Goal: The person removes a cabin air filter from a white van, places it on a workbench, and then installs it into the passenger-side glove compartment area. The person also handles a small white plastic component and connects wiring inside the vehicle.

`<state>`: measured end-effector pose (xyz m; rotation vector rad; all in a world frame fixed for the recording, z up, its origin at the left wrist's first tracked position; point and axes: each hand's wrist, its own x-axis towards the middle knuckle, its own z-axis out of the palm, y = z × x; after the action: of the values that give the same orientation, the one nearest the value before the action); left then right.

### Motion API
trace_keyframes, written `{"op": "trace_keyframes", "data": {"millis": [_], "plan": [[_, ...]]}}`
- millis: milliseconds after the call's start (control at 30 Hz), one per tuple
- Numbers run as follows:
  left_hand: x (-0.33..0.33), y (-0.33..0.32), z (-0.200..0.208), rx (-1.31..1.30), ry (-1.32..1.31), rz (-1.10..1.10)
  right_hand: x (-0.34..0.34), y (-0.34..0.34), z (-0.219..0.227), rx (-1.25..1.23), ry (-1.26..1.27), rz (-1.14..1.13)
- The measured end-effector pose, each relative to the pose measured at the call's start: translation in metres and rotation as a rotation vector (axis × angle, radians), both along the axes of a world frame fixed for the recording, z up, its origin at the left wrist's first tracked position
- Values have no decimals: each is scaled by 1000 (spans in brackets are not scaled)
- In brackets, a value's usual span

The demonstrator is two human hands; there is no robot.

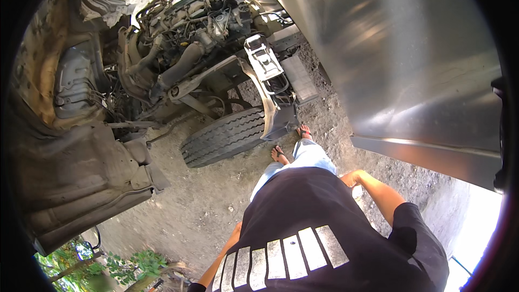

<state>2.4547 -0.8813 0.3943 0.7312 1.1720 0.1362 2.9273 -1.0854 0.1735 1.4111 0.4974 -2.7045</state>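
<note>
My right hand [352,177] rests at my right hip beside the hem of my black shirt. Its fingers are tucked out of sight, so what they touch or hold is hidden. A small pale patch shows just below that hand, too unclear to name. On the other side, my left hand [236,232] is by my left side, mostly covered by the shirt, with its fingers hidden. Ahead of my feet lies a truck tyre [224,136]. Beyond it is an exposed engine [200,19] with hoses and pipes.
A tilted-up truck cab [81,167] fills the left side. To the right looms a large shiny metal box body [416,65] with a lower edge rail. A metal step [263,57] sits beside the tyre. Gravelly ground [189,205] surrounds my sandalled feet; green plants [135,262] grow at lower left.
</note>
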Motion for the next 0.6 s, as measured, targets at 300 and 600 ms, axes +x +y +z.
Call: {"op": "trace_keyframes", "data": {"millis": [300,600], "plan": [[9,6,2,-4,-38,196,-14,-27,-4,-22,54,-104],[23,33,-30,-123,-96,179,-27,-33,29,48,-160,-192]]}}
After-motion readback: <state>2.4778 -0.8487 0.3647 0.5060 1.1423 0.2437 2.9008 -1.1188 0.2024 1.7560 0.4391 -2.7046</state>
